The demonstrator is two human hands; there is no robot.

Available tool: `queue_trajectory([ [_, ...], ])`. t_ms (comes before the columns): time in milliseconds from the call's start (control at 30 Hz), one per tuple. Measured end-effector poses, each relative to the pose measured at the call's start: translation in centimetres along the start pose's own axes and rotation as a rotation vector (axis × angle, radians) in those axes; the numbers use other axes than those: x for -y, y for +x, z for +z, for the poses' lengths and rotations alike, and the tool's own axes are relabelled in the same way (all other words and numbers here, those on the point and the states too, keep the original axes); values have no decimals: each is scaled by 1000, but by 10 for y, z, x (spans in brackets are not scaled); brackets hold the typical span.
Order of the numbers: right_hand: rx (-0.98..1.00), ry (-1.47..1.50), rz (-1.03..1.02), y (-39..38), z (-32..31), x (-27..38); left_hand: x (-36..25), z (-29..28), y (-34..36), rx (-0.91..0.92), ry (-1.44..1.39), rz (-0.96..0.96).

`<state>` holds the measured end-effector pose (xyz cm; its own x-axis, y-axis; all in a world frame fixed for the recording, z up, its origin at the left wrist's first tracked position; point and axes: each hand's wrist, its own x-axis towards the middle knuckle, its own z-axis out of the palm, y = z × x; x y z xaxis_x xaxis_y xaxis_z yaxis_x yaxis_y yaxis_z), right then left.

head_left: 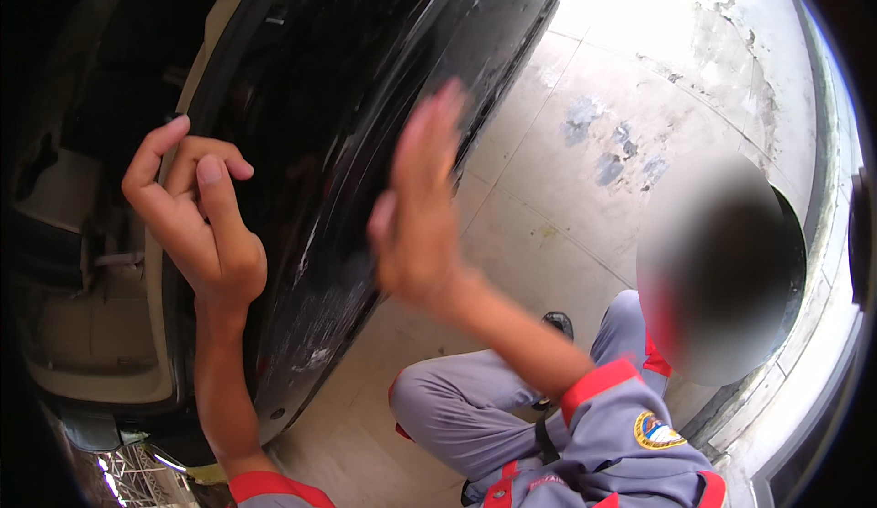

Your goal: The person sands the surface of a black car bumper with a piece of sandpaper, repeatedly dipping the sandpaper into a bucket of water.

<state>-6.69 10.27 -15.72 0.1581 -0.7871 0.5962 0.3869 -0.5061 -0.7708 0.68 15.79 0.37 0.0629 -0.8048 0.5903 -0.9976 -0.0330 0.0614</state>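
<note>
Above the black panel [333, 261], the left hand [206, 211] is loosely bent, fingers apart, beside the beige trim [212, 28]; the right hand [425, 197], blurred, is held straight, fingers close together, near the panel's outer edge; whether either touches it, I cannot tell; past that edge, pale floor [539, 216] widens, open room before one other person [722, 266]; counted: two hands, one panel, one black shoe [558, 325] plainly seen.

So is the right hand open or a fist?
Open: the right hand is blurry, but its fingers stretch out long instead of curling into the palm.
</note>
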Motion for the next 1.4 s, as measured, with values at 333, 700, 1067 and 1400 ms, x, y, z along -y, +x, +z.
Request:
queue_trajectory([
  [333,11,36,20,-3,-5,-11,3,5,-3,-2,10,-42],
  [700,51,70,90,-22,-6,9,-6,11,-3,-46,28,-115],
  [1067,57,218,86,-39,-2,17,-10,9,6,-39,57,-119],
  [1400,64,268,109,-51,5,24,-5,8,8,-23,58,-108],
])
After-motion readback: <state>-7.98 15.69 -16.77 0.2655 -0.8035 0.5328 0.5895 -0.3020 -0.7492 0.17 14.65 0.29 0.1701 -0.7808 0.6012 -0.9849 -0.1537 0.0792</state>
